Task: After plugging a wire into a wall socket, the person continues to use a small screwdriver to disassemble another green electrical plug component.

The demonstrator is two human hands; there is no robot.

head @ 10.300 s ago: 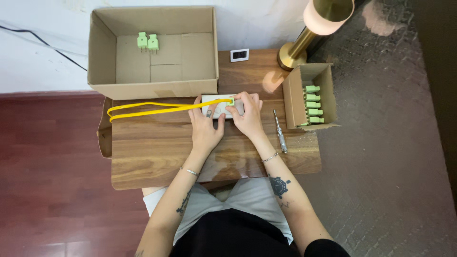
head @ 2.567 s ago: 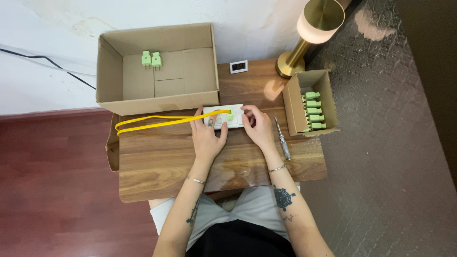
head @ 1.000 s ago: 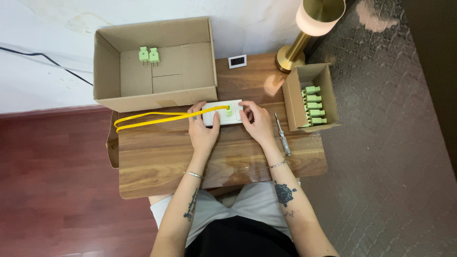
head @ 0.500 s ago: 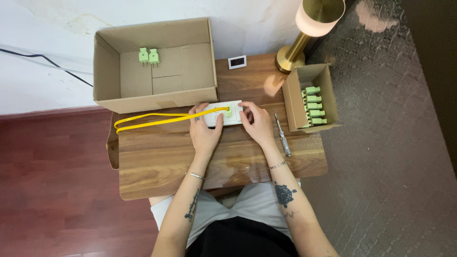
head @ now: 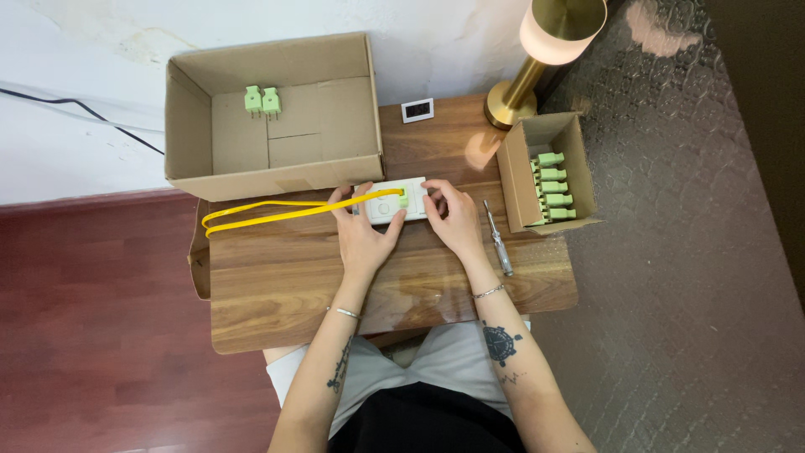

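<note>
the wooden table (head: 285, 285) stretched out under both hands and well to the left of them. beyond the left hand, up and to its left, stood the large open cardboard box (head: 189, 126) with two green plugs (head: 262, 101) upright on its floor. to the right of the right hand, well apart, sat the small cardboard box (head: 516, 180) holding a row of green connectors (head: 551, 186). beyond that box, past the right hand, stood the brass table lamp (head: 537, 59), lit. the yellow cable (head: 277, 211) ran in a long loop leftward from the left hand and ended at the white device. the left hand (head: 365, 235) lay flat-fingered, spread wide, its fingers clasping the left end of the white rectangular device (head: 394, 201), which lay on the table between the two hands. the right hand (head: 453, 220) held the device's right end, fingers curled over its edge. a green connector (head: 403, 200) sat on the device, between the hands. a screwdriver (head: 496, 236) lay just right of the right hand. a small digital display (head: 417, 110) stood beyond both hands.
</note>
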